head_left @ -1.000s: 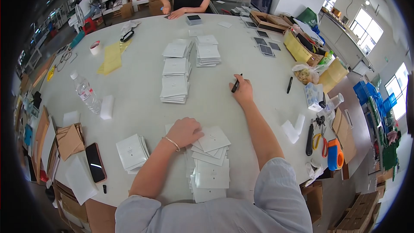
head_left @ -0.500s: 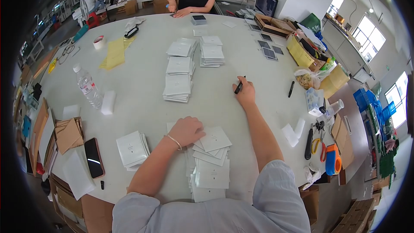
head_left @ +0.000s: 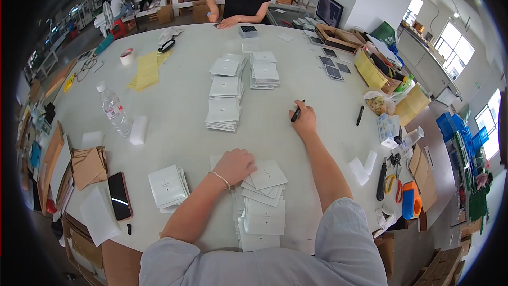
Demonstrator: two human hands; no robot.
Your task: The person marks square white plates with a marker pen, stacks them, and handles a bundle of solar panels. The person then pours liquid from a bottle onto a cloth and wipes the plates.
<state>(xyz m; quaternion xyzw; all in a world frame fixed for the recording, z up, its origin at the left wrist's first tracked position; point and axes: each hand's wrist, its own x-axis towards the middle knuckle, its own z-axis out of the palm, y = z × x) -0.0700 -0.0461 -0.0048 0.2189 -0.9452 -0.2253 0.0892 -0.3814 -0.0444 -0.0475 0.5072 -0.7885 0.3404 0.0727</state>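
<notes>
My left hand (head_left: pixel 236 168), with a bracelet at the wrist, rests at the upper left edge of a spread pile of white square packets (head_left: pixel 264 216); its fingers are bent and partly hidden, and whether they grip a packet I cannot tell. My right hand (head_left: pixel 304 118) lies on the table further right, closed round a black marker (head_left: pixel 297 111). Ahead of my hands stand two rows of stacked white packets (head_left: pixel 224 110) (head_left: pixel 264 71). Left of my left forearm is a smaller stack of packets (head_left: pixel 169 186).
A bottle (head_left: pixel 113 107), white foam block (head_left: pixel 138 130) and phone (head_left: pixel 120 196) are at left. At right are a second marker (head_left: pixel 360 115), cutter (head_left: pixel 381 180), scissors (head_left: pixel 390 182) and orange tape (head_left: pixel 411 200). A co-worker (head_left: pixel 244 0) sits across the table (head_left: pixel 180 100).
The camera view has shifted slightly, so the table appears a little displaced. Both hands stay in about the same places, the right one still round the marker. The co-worker's head has come further into view.
</notes>
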